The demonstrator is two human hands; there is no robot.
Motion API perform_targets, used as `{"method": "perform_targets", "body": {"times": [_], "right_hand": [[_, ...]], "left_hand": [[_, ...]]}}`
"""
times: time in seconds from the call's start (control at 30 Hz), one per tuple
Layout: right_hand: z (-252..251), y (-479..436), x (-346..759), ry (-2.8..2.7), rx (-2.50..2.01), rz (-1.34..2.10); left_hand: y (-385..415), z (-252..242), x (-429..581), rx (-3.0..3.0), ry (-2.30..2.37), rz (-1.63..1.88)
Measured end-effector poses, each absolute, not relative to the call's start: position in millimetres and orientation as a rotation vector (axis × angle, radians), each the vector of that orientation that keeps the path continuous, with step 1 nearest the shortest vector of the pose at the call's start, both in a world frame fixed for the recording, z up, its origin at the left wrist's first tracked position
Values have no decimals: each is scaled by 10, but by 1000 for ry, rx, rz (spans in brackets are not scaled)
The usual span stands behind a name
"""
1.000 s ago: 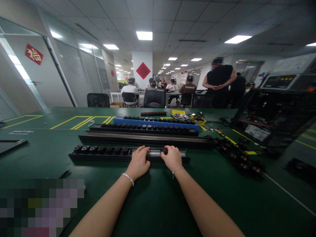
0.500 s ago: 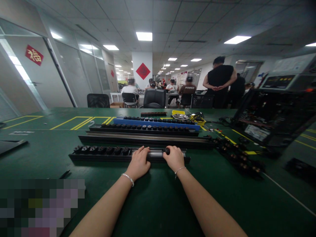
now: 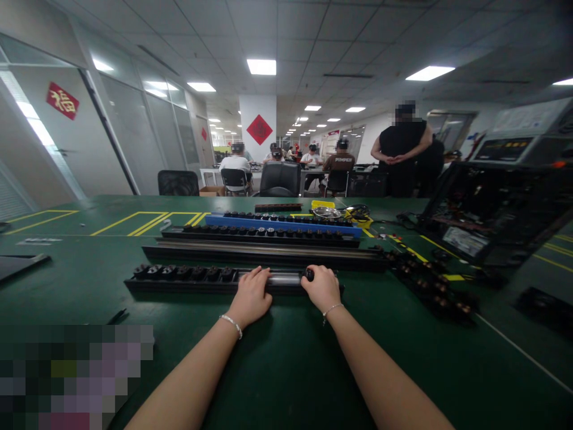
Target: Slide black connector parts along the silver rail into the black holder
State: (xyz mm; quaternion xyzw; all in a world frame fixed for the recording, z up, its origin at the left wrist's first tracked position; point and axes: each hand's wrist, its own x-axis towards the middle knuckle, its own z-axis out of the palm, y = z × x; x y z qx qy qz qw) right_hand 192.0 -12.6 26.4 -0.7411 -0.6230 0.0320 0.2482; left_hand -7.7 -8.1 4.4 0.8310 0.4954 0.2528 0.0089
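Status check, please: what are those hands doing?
Left hand on nearest rail. Right hand gripping small black piece, near that rail's right end. Second rail lies just beyond.

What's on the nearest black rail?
Dark round pieces line the rail at left; a silvery strip shows between the left hand and right hand, which holds a black piece. Whatever lies under either hand is covered.

Open-plan office, in use as a workshop. Evidence: broad green-topped desk [image 3: 277, 364] marked with yellow tape lines [image 3: 150, 212]; long black rail [image 3: 179, 288] set with round dark parts; open-sided black equipment case [image 3: 501, 203]; grey-framed glass partition [image 3: 120, 119]; white panelled ceiling [image 3: 304, 24]; flat rectangular lamp [image 3: 261, 67]; black high-backed office chair [image 3: 280, 179]; people [image 3: 234, 162] seated beyond.
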Motion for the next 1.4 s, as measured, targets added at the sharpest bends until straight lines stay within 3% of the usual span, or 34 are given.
{"method": "perform_targets", "body": {"times": [1.4], "right_hand": [[292,-202,2362,-1610,-2132,57]], "left_hand": [[-105,64,-82,2603,1527,791]]}}
